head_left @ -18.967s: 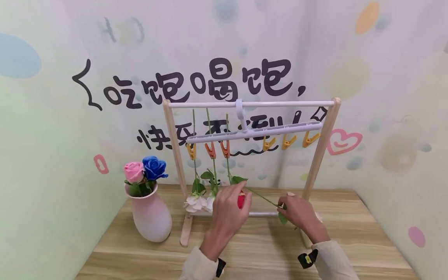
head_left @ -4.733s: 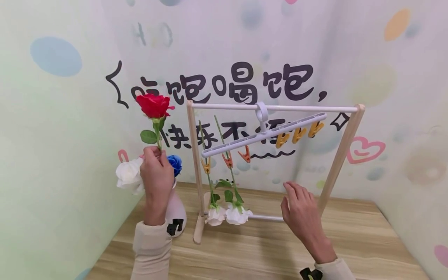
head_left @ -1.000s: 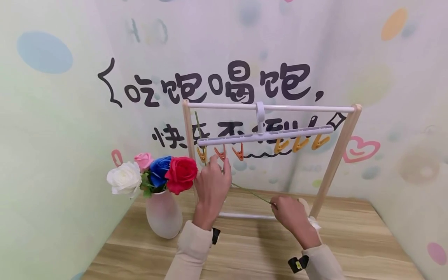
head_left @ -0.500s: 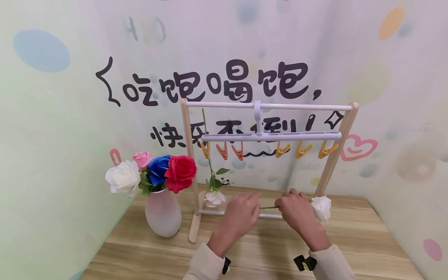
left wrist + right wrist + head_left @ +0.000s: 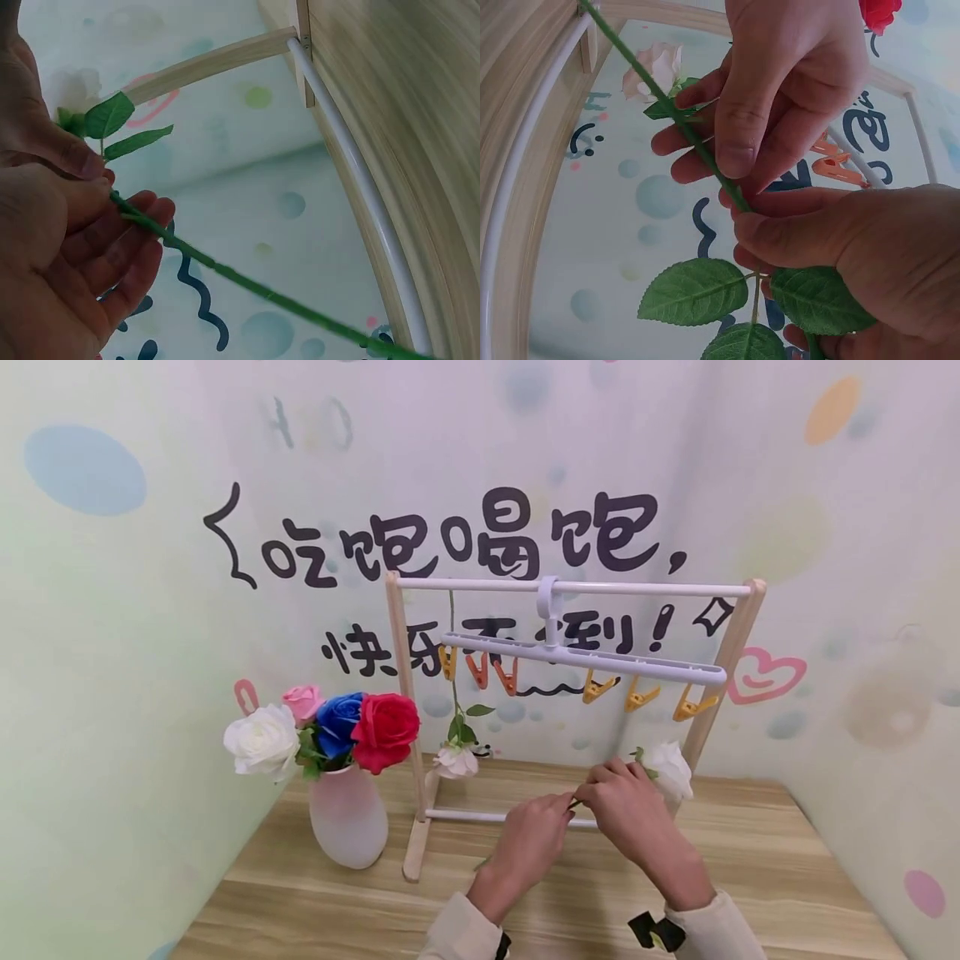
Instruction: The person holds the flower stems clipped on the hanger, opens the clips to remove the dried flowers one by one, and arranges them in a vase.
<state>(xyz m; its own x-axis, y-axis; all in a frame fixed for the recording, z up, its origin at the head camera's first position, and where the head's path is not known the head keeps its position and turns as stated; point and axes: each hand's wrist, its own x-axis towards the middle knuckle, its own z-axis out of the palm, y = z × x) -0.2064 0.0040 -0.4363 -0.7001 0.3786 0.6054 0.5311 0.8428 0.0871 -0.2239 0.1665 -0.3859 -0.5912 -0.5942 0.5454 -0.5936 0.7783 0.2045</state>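
Observation:
Both hands hold one white rose (image 5: 670,770) by its green stem (image 5: 676,116). My right hand (image 5: 628,802) pinches the stem near the leaves (image 5: 694,292), with the bloom out beyond its knuckles. Close beside it, my left hand (image 5: 531,842) has thumb and fingers on the stem lower down. The bare stem end runs past the left hand. Behind them a pale rose (image 5: 456,762) hangs head down from the leftmost yellow clip (image 5: 447,663) of a white hanger (image 5: 637,665). Two orange clips (image 5: 477,672) beside it hold nothing.
At left stands a pink-white vase (image 5: 348,818) with a white, a pink, a blue and a red rose (image 5: 386,732). The hanger is hooked on a wooden rack (image 5: 405,693) with a low white bar (image 5: 465,816). More yellow clips (image 5: 642,695) hang at right.
The red rose went from the left hand into the vase. A second hanging white rose left its orange clip and is now in both hands. The left hand moved down and right; the hanger tilted.

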